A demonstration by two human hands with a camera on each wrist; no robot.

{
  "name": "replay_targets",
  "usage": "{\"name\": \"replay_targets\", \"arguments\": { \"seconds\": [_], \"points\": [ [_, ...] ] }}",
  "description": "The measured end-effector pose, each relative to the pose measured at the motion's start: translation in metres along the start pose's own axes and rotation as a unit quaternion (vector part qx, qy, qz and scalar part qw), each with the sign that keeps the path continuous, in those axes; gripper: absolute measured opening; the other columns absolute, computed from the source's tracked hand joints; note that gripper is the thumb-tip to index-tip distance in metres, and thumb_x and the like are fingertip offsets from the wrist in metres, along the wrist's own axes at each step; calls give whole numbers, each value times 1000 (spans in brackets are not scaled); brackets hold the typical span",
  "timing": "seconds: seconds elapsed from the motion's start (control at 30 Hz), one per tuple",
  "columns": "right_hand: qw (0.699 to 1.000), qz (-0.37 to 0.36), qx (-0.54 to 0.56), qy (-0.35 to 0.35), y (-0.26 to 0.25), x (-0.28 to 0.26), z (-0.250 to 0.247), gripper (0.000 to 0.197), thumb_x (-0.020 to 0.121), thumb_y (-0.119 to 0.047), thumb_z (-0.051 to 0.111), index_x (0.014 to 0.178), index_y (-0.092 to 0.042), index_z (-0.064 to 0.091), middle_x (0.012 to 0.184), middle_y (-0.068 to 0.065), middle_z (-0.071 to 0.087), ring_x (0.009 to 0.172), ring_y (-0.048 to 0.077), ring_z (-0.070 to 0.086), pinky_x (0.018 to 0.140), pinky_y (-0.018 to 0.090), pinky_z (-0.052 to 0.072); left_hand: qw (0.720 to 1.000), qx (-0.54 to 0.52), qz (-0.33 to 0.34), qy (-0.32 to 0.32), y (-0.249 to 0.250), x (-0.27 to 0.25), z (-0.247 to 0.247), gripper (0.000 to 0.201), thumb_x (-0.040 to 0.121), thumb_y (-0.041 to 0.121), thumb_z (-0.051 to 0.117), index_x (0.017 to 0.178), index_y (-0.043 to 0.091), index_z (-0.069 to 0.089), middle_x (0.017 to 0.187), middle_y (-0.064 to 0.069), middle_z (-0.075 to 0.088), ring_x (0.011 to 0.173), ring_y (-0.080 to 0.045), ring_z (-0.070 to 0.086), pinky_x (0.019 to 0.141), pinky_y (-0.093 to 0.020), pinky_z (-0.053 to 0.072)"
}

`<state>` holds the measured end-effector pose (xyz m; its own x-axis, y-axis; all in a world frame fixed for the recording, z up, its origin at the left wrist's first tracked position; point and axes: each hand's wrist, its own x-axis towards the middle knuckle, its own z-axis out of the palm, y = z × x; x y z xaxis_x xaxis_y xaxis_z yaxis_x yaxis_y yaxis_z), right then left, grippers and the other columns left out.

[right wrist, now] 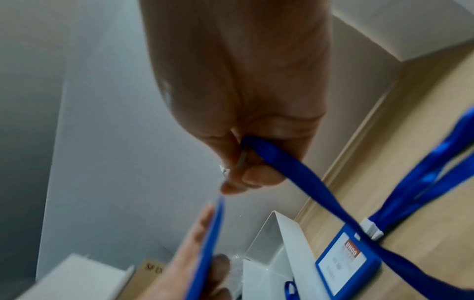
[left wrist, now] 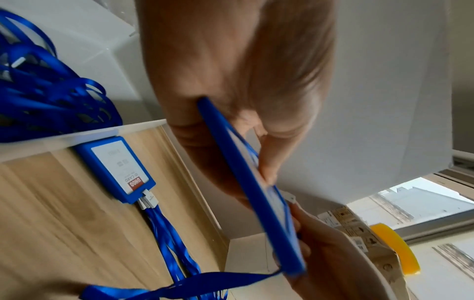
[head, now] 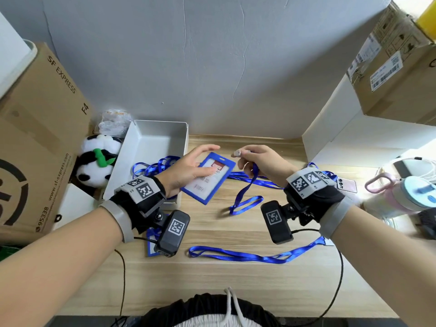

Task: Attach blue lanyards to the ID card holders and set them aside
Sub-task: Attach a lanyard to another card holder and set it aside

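My left hand (head: 200, 161) holds a blue ID card holder (head: 208, 178) tilted above the table, thumb on its face and fingers behind; the left wrist view shows the holder (left wrist: 251, 186) edge-on. Just right of the holder's slotted top, my right hand (head: 243, 156) pinches the white clip (head: 238, 152) of a blue lanyard (head: 245, 192), whose strap (right wrist: 295, 176) trails down to the table. The clip and the holder are close but apart. Another holder (left wrist: 115, 168) with lanyards clipped on lies flat by the white bin.
A white bin (head: 160, 138) holds several loose blue lanyards (head: 153, 167). One more lanyard (head: 254, 254) lies near the table's front. A cardboard box (head: 35, 138) and a panda plush (head: 99, 159) stand left; a white box (head: 354, 128), phone (head: 346, 185) and bottle (head: 401, 197) right.
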<state>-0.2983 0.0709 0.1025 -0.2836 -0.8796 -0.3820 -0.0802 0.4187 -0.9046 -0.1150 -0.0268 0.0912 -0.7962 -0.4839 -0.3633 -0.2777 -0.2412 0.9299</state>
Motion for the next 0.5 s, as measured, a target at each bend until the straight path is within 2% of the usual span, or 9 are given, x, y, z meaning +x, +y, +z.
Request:
{"name": "replay_targets", "arguments": {
  "seconds": [0.07, 0.13, 0.2, 0.27, 0.37, 0.5],
  "points": [
    [996, 9, 76, -34, -2, -3, -1, 26, 101, -18, 36, 99, -7, 59, 63, -2, 41, 49, 10, 32, 46, 18, 30, 998, 9, -5, 58, -2, 2, -4, 26, 89, 1, 55, 99, 23, 61, 95, -6, 64, 60, -5, 64, 52, -17, 51],
    [991, 24, 116, -59, -5, -5, 0, 29, 102, -25, 33, 90, -8, 54, 63, -3, 31, 52, 10, 24, 45, 18, 23, 994, 38, -22, 101, -5, 4, -7, 22, 91, 1, 53, 85, 19, 64, 87, -3, 63, 53, -1, 61, 47, -14, 47],
    [988, 36, 135, -66, -8, -5, 3, 36, 101, -36, 34, 81, -12, 51, 63, -4, 26, 53, 11, 19, 45, 19, 20, 992, 47, -31, 115, -7, 6, -8, 23, 91, 2, 53, 82, 19, 66, 87, -3, 63, 59, -5, 61, 48, -13, 48],
    [991, 22, 121, -61, -8, -4, 6, 35, 99, -39, 38, 87, -12, 57, 62, -5, 24, 53, 10, 19, 47, 20, 17, 992, 45, -34, 116, -7, 7, -6, 22, 91, 3, 54, 84, 19, 66, 89, -2, 64, 69, -10, 61, 52, -14, 50],
    [994, -7, 91, -57, -6, -4, 7, 22, 98, -25, 45, 86, -12, 56, 63, -4, 30, 53, 8, 24, 47, 17, 19, 991, 65, -30, 111, -5, 8, -2, 22, 91, 5, 54, 86, 21, 67, 91, -1, 65, 75, -12, 60, 59, -17, 50],
    [995, -37, 81, -49, -7, -6, 7, 21, 96, -18, 49, 76, -14, 54, 67, -1, 54, 53, 7, 45, 44, 16, 28, 990, 79, -31, 109, -4, 9, 2, 18, 91, 5, 54, 95, 16, 68, 93, -2, 65, 77, -12, 60, 63, -18, 50]
  ]
}}
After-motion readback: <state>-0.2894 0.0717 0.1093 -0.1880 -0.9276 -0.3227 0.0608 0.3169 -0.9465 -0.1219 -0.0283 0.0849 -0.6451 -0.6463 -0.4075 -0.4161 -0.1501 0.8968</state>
